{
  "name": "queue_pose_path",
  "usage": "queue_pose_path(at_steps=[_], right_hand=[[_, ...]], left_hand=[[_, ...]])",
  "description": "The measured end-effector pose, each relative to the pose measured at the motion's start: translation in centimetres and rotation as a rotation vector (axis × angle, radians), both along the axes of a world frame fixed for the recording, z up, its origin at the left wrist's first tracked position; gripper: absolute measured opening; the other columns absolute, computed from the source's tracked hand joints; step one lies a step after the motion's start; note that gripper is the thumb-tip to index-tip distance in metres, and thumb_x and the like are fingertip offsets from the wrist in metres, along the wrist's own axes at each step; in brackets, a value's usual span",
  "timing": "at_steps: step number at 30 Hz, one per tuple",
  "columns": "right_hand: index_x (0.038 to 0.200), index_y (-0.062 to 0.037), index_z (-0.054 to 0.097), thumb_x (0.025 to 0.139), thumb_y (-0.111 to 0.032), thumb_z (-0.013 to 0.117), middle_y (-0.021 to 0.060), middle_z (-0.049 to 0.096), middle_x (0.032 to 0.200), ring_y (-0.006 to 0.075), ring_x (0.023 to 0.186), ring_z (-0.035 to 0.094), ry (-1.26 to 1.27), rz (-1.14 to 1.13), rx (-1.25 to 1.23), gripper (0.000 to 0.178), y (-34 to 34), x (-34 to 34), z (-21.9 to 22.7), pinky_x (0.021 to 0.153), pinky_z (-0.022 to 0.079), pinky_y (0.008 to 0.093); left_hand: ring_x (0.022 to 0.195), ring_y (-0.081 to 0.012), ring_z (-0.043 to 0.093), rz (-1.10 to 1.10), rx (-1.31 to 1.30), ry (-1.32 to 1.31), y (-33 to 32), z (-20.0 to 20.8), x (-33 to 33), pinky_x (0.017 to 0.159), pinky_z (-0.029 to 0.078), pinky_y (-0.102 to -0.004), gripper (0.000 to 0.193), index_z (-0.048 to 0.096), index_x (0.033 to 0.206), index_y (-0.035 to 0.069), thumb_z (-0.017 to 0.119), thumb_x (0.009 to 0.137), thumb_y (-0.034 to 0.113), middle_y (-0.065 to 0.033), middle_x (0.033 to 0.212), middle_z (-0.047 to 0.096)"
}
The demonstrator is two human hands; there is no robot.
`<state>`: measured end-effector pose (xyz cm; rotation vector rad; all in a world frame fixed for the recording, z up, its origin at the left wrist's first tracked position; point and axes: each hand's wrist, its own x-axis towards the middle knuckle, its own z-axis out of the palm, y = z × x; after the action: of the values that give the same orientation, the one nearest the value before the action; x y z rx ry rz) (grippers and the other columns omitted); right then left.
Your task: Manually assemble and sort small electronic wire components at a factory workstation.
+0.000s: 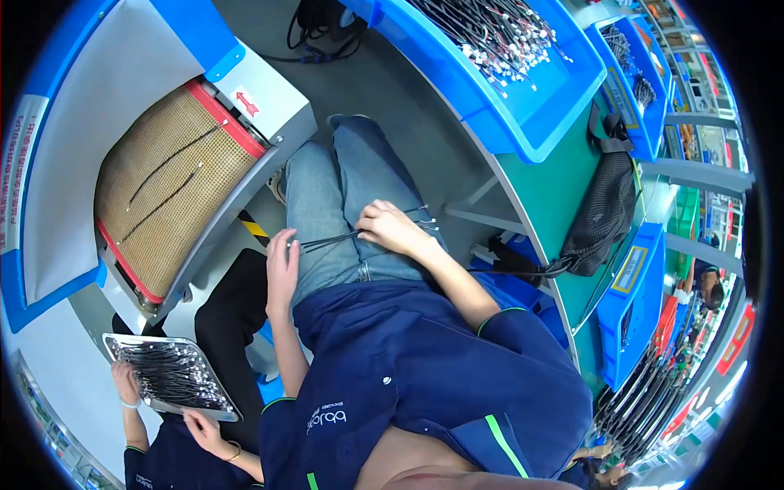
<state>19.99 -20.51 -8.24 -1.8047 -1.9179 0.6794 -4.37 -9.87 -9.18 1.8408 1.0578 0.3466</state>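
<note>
Pinching a thin cable bundle point(339, 238) lying crosswise, left hand point(282, 265) and right hand point(390, 227) grip its ends.

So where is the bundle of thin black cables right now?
In the head view, the cable bundle sits centre frame over the person's lap, gripped between the left hand and right hand, right of the mesh conveyor belt.

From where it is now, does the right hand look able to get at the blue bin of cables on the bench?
Probably yes: the right hand holds thin cables on the lap, and nothing stands between it and the bin.
</note>
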Motion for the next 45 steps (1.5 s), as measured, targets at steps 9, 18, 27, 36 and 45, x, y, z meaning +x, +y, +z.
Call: queue_pose_path(at_steps=[9,18,27,36,45], right_hand=[[0.085,-0.0071,0.064,0.076,-0.015,0.068,0.0057,0.060,0.086,0.0251,0.088,0.058,0.233,-0.029,-0.004,0.013,1.7,-1.2,0.5,0.080,0.047,0.0351],[0.093,-0.0098,0.066,0.081,-0.018,0.065,0.0052,0.062,0.084,0.0257,0.078,0.062,0.263,-0.068,0.137,0.015,2.2,-1.7,1.6,0.068,0.050,0.0360],[0.089,-0.0097,0.065,0.082,-0.018,0.065,0.0035,0.062,0.084,0.0236,0.077,0.063,0.208,0.019,0.134,0.011,3.0,-2.8,3.3,0.068,0.051,0.0345],[0.090,-0.0081,0.063,0.081,-0.017,0.064,0.0026,0.061,0.084,0.0220,0.078,0.061,0.311,0.101,0.270,0.012,2.6,-2.9,3.0,0.067,0.050,0.0346],[0.089,-0.0075,0.062,0.083,-0.017,0.064,0.0043,0.061,0.085,0.0231,0.076,0.061,0.339,0.109,0.325,0.011,2.7,-2.7,3.4,0.065,0.051,0.0342]], left_hand=[[0.113,-0.0310,0.049,-0.136,0.139,0.026,0.3,0.9,-1.6,0.097,0.039,-0.0386,0.027,0.055,0.115,0.004,0.057,0.090,0.014,-0.0145,0.117,0.055],[0.075,-0.0252,0.060,-0.143,0.089,-0.020,0.7,1.7,-2.2,0.069,0.047,-0.0346,0.013,0.063,0.098,0.002,0.060,0.087,0.009,-0.0122,0.084,0.060],[0.073,-0.0281,0.060,-0.156,0.029,-0.133,0.0,4.2,1.4,0.065,0.047,-0.0337,0.015,0.064,0.096,0.000,0.063,0.085,0.010,-0.0134,0.084,0.060],[0.064,-0.0185,0.061,-0.191,0.063,-0.160,-0.3,4.8,2.4,0.058,0.046,-0.0273,0.013,0.068,0.089,-0.001,0.069,0.080,0.008,-0.0107,0.076,0.064],[0.066,-0.0198,0.061,-0.167,0.139,-0.201,-0.6,4.8,2.5,0.060,0.047,-0.0284,0.012,0.067,0.085,-0.001,0.072,0.076,0.005,-0.0106,0.076,0.064]])
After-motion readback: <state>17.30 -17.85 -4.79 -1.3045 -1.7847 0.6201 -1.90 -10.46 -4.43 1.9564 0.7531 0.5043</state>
